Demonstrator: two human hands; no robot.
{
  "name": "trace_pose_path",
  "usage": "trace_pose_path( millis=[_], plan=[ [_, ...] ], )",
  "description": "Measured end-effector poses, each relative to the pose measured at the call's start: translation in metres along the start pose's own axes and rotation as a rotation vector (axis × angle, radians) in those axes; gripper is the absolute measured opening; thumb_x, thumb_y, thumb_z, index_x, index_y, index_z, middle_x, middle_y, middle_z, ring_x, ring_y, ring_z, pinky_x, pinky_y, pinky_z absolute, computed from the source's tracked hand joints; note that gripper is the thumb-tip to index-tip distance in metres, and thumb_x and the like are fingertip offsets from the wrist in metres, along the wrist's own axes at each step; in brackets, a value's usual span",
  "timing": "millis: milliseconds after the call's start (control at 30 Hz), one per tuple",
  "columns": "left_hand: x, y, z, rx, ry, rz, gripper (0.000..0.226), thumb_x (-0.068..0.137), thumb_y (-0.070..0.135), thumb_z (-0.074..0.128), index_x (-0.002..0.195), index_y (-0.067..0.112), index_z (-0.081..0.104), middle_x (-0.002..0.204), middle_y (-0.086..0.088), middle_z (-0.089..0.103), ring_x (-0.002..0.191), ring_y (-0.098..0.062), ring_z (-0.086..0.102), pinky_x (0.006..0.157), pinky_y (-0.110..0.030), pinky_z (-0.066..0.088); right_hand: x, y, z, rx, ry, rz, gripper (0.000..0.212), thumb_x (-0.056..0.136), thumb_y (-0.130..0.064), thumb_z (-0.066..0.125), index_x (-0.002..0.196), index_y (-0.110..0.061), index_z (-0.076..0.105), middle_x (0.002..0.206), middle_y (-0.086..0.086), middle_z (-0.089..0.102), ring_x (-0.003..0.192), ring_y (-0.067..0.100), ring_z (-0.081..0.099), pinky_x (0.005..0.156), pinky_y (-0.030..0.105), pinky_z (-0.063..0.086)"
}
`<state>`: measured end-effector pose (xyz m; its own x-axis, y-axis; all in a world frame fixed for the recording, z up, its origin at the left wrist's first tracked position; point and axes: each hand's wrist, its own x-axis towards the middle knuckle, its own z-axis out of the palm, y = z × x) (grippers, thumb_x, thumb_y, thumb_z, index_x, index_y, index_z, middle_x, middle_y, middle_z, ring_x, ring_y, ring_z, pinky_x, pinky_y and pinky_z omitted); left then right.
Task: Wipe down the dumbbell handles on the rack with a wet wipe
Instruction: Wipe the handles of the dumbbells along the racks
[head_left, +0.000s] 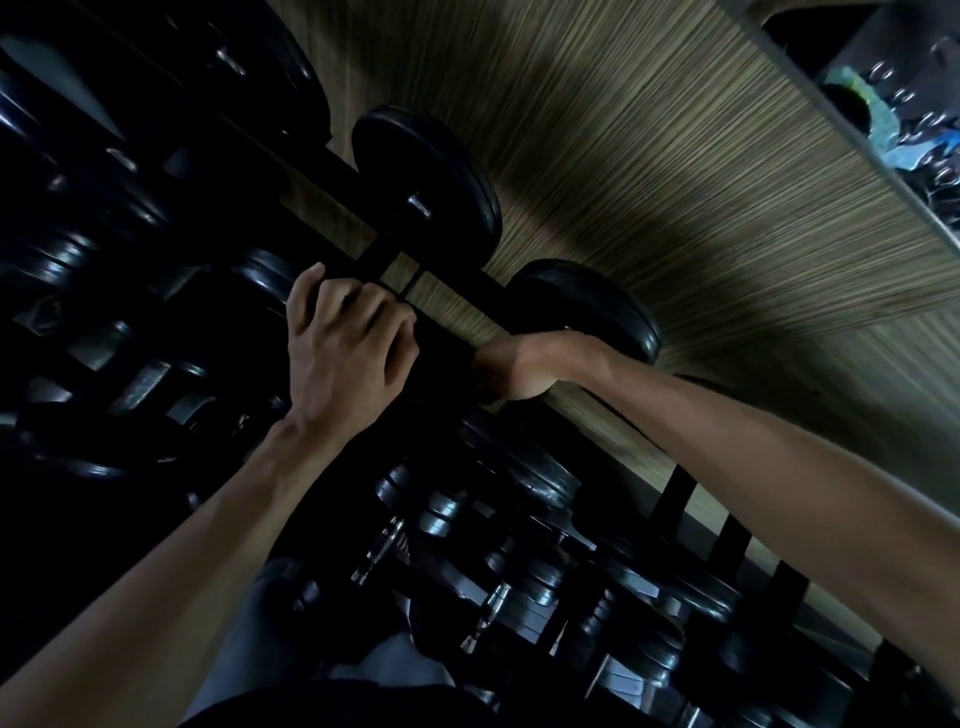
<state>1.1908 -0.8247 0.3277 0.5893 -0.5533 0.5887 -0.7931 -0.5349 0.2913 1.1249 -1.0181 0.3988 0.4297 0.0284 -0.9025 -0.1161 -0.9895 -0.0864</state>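
Both forearms reach up and away from the camera over a dim rack (680, 488) crowded with dumbbells, their chrome handles (382, 551) catching what little light there is on the lower tier. Further out, the left hand (337, 353) lies knuckles-up with its fingers curled over the dark handle of a large dumbbell on the top tier; whether it only steadies the bar or grips it firmly is hard to judge in the gloom. Just beside it, the right hand (511, 371) is turned so that only its heel and wrist show, the fingers hidden in shadow near the same handle. I cannot tell whether they are pinching a wet wipe, since no wipe is visible anywhere in the view.

Judging from the pose, the step in hand is wiping the handle of this top-tier dumbbell (587, 306), one hand bracing while the other rubs. The next move probably calls for working along the bar between the two black heads, then shifting to the neighbouring dumbbell (431, 171) just beyond, whose handle end shows a small metal glint.

Beyond the rack runs a wall (649, 156) of fine vertical stripes, and at the far upper right a mirror strip (898, 93) reflects more weights. The closely packed heads leave narrow gaps around each handle, so fingers have little room, and the poor light makes it hard to see which handles are already clean.
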Motion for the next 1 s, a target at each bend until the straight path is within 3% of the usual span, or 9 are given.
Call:
trace_pose_path(
  millis=[167, 267, 367, 433, 500, 600, 733, 867, 1000],
  plan=[
    [-0.001, -0.001, 0.001, 0.011, -0.002, 0.002, 0.02, 0.101, 0.027, 0.057, 0.093, 0.018, 0.073, 0.091, 0.003, 0.069, 0.101, -0.023, 0.05, 0.117, -0.044, 0.025, -0.011, 0.024, -0.004, 0.098, 0.289, 0.083, 0.022, 0.096, -0.022, 0.055, 0.087, -0.003, 0.064, 0.08, 0.009, 0.064, 0.073, 0.029, 0.063, 0.055, 0.035, 0.046],
    [-0.001, -0.001, 0.002, 0.015, -0.018, 0.005, 0.021, 0.101, 0.027, 0.056, 0.093, 0.018, 0.073, 0.091, 0.003, 0.068, 0.101, -0.023, 0.051, 0.117, -0.044, 0.025, -0.017, 0.016, 0.007, -0.017, 0.272, 0.086, 0.014, 0.096, -0.023, 0.058, 0.086, -0.012, 0.059, 0.074, -0.005, 0.051, 0.072, 0.017, 0.056, 0.053, 0.024, 0.038],
    [-0.001, -0.002, 0.0, 0.009, -0.06, 0.006, 0.024, 0.103, 0.028, 0.052, 0.095, 0.018, 0.072, 0.094, 0.003, 0.068, 0.103, -0.024, 0.05, 0.12, -0.043, 0.021, -0.006, 0.003, 0.018, 0.088, 0.202, -0.002, 0.012, 0.097, -0.022, 0.058, 0.103, -0.014, 0.065, 0.077, -0.011, 0.048, 0.077, 0.014, 0.055, 0.063, 0.028, 0.045],
    [-0.001, -0.003, -0.004, -0.006, -0.09, 0.015, 0.023, 0.103, 0.028, 0.052, 0.096, 0.018, 0.072, 0.095, 0.002, 0.068, 0.104, -0.024, 0.05, 0.121, -0.042, 0.018, -0.001, 0.001, 0.019, 0.174, 0.186, -0.041, 0.01, 0.096, -0.017, 0.057, 0.092, -0.012, 0.065, 0.076, -0.008, 0.055, 0.072, 0.014, 0.056, 0.06, 0.028, 0.047],
    [0.0, -0.003, -0.009, -0.019, -0.12, 0.038, 0.019, 0.102, 0.027, 0.054, 0.098, 0.019, 0.072, 0.097, 0.002, 0.068, 0.105, -0.024, 0.051, 0.121, -0.043, 0.019, -0.003, 0.003, 0.016, 0.324, 0.273, -0.07, 0.014, 0.095, -0.014, 0.058, 0.092, -0.01, 0.071, 0.081, -0.005, 0.067, 0.071, 0.011, 0.059, 0.057, 0.019, 0.045],
    [0.003, -0.007, -0.019, -0.079, -0.151, 0.069, 0.015, 0.101, 0.024, 0.057, 0.103, 0.018, 0.071, 0.103, 0.003, 0.068, 0.107, -0.022, 0.054, 0.119, -0.041, 0.021, -0.014, 0.005, 0.016, 0.737, 0.525, -0.045, 0.016, 0.098, -0.017, 0.058, 0.097, -0.02, 0.073, 0.096, -0.009, 0.071, 0.089, 0.004, 0.063, 0.066, 0.009, 0.045],
    [0.018, -0.027, -0.032, -0.139, -0.191, 0.145, 0.022, 0.104, 0.027, 0.053, 0.106, 0.013, 0.071, 0.109, 0.0, 0.07, 0.106, -0.023, 0.061, 0.106, -0.036, 0.034, -0.017, -0.023, 0.024, 1.365, 0.73, -0.068, 0.014, 0.1, -0.022, 0.059, 0.095, -0.016, 0.07, 0.102, 0.006, 0.07, 0.098, 0.022, 0.069, 0.076, 0.039, 0.063],
    [0.043, -0.066, -0.037, -0.212, -0.309, 0.113, 0.031, 0.105, 0.038, 0.046, 0.112, 0.016, 0.068, 0.117, 0.001, 0.066, 0.111, -0.023, 0.058, 0.098, -0.04, 0.039, -0.01, -0.06, 0.02, 1.571, 0.937, 0.015, 0.017, 0.1, -0.019, 0.058, 0.101, -0.009, 0.072, 0.092, 0.01, 0.072, 0.086, 0.022, 0.072, 0.076, 0.044, 0.062],
    [0.059, -0.093, -0.025, -0.348, -0.413, 0.134, 0.041, 0.104, 0.045, 0.04, 0.115, 0.015, 0.066, 0.116, -0.001, 0.066, 0.106, -0.027, 0.061, 0.09, -0.049, 0.047, 0.005, -0.09, 0.01, 1.624, 1.213, 0.182, 0.021, 0.101, -0.018, 0.055, 0.094, -0.012, 0.074, 0.086, 0.005, 0.074, 0.081, 0.012, 0.071, 0.074, 0.024, 0.061]
  ],
)
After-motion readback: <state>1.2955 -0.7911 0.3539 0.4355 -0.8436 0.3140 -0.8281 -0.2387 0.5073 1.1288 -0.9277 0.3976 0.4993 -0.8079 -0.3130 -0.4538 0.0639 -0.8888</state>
